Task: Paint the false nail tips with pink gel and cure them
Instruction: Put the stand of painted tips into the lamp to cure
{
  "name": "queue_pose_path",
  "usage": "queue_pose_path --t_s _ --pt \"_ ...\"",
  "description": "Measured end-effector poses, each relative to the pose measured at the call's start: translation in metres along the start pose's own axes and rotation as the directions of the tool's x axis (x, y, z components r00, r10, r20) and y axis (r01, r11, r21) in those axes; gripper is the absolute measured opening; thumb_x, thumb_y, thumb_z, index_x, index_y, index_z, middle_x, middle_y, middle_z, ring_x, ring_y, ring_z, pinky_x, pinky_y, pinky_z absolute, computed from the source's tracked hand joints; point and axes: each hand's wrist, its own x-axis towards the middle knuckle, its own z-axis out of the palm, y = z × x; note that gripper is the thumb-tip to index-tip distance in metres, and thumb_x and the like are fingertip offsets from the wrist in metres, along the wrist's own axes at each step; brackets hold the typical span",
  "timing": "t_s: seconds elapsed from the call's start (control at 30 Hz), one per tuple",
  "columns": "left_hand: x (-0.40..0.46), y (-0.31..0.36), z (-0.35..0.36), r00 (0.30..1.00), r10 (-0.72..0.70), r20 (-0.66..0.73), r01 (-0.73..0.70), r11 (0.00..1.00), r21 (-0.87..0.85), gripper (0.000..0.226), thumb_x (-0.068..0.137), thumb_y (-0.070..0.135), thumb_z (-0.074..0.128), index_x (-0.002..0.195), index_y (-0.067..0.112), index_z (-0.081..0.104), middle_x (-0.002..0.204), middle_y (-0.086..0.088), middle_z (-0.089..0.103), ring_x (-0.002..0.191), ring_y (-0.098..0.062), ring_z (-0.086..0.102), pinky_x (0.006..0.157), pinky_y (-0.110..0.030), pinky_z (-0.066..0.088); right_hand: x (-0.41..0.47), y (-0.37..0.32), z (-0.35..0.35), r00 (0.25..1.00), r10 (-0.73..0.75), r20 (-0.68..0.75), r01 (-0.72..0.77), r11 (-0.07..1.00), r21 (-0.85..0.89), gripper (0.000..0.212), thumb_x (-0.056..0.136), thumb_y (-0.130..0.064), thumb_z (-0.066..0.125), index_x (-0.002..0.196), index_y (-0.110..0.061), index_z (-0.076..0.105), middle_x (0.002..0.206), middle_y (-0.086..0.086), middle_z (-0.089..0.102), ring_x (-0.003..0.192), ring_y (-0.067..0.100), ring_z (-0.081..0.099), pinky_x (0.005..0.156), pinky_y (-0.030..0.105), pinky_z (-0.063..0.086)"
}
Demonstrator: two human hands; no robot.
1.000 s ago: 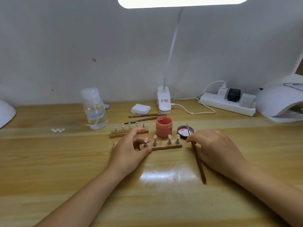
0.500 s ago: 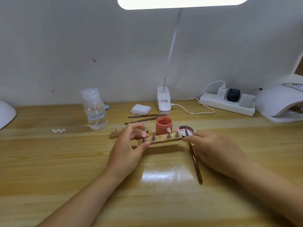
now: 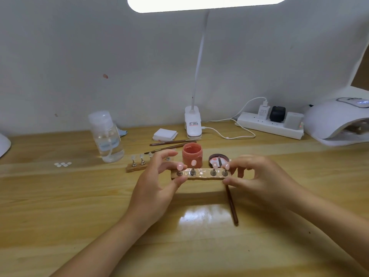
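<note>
Wooden desk (image 3: 60, 206): both hands' fingers (image 3: 180, 179) pinch the nail-tip strip (image 3: 201, 175); lamp-clip label (image 3: 193, 124) unreadable.

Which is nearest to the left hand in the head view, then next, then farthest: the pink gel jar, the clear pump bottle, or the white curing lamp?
From the left hand:
1. Pink gel jar, just beyond the fingers, slightly right.
2. Clear pump bottle, farther back on the left.
3. White curing lamp, far right at the table's edge.
</note>
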Motion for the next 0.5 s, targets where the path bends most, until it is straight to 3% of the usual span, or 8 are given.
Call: queue_pose_path --t_s 0.1,0.23,0.33,0.5 --pt "0.003 0.011 0.005 0.998 0.059 -0.015 -0.059 0.998 -0.014 0.041 0.070 0.028 0.069 0.105 0.037 0.048 0.101 0.030 0.061 0.100 0.015 0.053 0.083 0.004 0.028 -0.005 0.004 -0.008 0.995 -0.059 -0.076 0.060 0.998 0.005 0.027 0.068 -0.036 0.068 0.090 -0.021 0.072 0.075 -0.017 0.061 0.076 0.006 0.055 0.064 0.009 0.040" --pt "0.014 0.025 0.009 0.990 0.139 -0.002 -0.139 0.990 -0.028 0.044 0.070 0.026 0.071 0.109 0.035 0.053 0.111 0.026 0.061 0.102 0.012 0.054 0.085 -0.001 0.035 -0.016 0.015 -0.025 0.967 -0.145 -0.210 0.151 0.988 0.011 0.021 0.071 -0.026 0.068 0.090 -0.019 0.069 0.080 -0.008 0.065 0.073 0.007 0.057 0.066 0.013 0.044" --pt "0.033 0.045 0.017 0.972 0.234 0.000 -0.234 0.972 0.013 0.046 0.074 0.020 0.073 0.109 0.037 0.048 0.110 0.020 0.058 0.103 0.014 0.050 0.084 -0.002 0.037 -0.025 0.034 -0.041 0.912 -0.129 -0.389 0.132 0.991 -0.021 0.020 0.069 -0.015 0.069 0.088 -0.021 0.064 0.082 -0.012 0.062 0.073 -0.002 0.055 0.070 0.006 0.042" --pt "0.067 0.101 0.086 0.973 0.183 -0.143 -0.219 0.925 -0.310 0.021 0.083 0.015 0.056 0.098 0.030 0.055 0.094 0.015 0.060 0.085 0.005 0.056 0.071 -0.012 0.045 -0.033 0.069 -0.068 0.745 0.047 -0.666 -0.030 0.999 0.037 0.026 0.073 -0.026 0.065 0.097 -0.018 0.062 0.081 -0.036 0.059 0.070 -0.013 0.052 0.071 0.000 0.037"
